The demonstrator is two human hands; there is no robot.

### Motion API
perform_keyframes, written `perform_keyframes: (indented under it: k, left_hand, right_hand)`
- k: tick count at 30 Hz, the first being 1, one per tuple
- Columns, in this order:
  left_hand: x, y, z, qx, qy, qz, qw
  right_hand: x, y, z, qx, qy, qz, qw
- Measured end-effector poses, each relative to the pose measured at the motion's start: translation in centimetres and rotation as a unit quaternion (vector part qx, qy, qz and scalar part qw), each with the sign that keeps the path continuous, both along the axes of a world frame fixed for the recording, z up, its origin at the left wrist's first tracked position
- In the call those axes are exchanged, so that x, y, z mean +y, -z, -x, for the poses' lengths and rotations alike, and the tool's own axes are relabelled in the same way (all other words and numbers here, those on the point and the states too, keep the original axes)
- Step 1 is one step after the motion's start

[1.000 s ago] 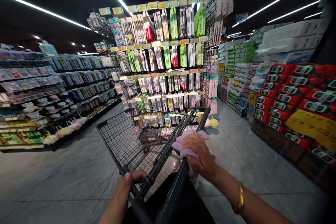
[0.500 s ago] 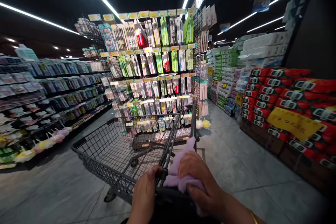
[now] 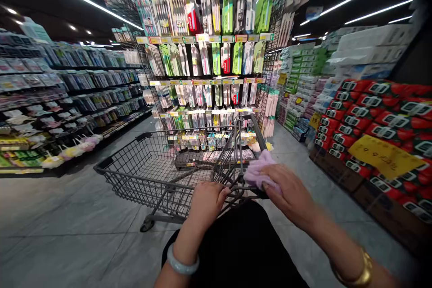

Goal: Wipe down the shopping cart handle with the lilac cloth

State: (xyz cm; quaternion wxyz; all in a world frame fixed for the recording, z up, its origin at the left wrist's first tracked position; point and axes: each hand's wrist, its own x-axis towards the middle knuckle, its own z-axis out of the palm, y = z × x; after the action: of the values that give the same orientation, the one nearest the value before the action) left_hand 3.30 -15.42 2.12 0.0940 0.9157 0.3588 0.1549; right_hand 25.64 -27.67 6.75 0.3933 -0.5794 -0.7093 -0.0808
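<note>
A dark grey wire shopping cart (image 3: pixel 145 193) stands turned sideways before me, and its basket holds nothing I can see. My left hand (image 3: pixel 208 198), with a pale bangle at the wrist, is closed on the cart's near rim close to the handle end. In my right hand (image 3: pixel 286 189) a bunched lilac cloth (image 3: pixel 261 171) is pressed against the cart's handle bar (image 3: pixel 258 132). My right fingers curl over the cloth, and its lower side is hidden. A gold bracelet circles the right wrist.
Behind the cart rises a rack of packaged toothbrushes (image 3: pixel 216 58). Shelves of small goods (image 3: pixel 97 81) line the left side. Stacked red packs (image 3: pixel 381 112) with a yellow price sign (image 3: pixel 384 155) stand on the right. Grey floor (image 3: pixel 77 229) runs beneath the cart.
My right hand has moved up and right along the handle with the cloth. The left hand has shifted up and right on the cart's rim. The view has tilted down and come closer.
</note>
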Motion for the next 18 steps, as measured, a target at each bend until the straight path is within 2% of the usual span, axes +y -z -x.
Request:
perform_keyframes:
  k: [3, 6, 9, 13, 15, 18]
  left_hand:
    - [0.0, -0.2, -1.6, 0.048, -0.032, -0.007, 0.998]
    - [0.0, -0.3, -3.5, 0.067, -0.056, -0.019, 0.996]
    - [0.2, -0.1, -4.8, 0.043, -0.042, -0.033, 0.998]
    - [1.5, -0.1, -5.3, 0.032, 0.022, -0.031, 0.999]
    - [2.4, -0.2, -5.0, 0.037, 0.047, -0.025, 0.998]
    - [3.8, -0.2, -4.1, 0.058, 0.013, -0.041, 0.997]
  right_hand:
    - [0.5, 1.5, 0.6, -0.098, 0.113, -0.12, 0.981]
    - [2.6, 2.5, -0.9, -0.14, 0.153, -0.168, 0.964]
    - [4.2, 2.7, -3.7, -0.151, 0.161, -0.188, 0.957]
    - [5.1, 2.4, -6.8, -0.133, 0.198, -0.2, 0.95]
    - [5.1, 2.4, -6.7, -0.136, 0.219, -0.184, 0.948]
    - [5.3, 3.3, -4.1, -0.147, 0.214, -0.166, 0.951]
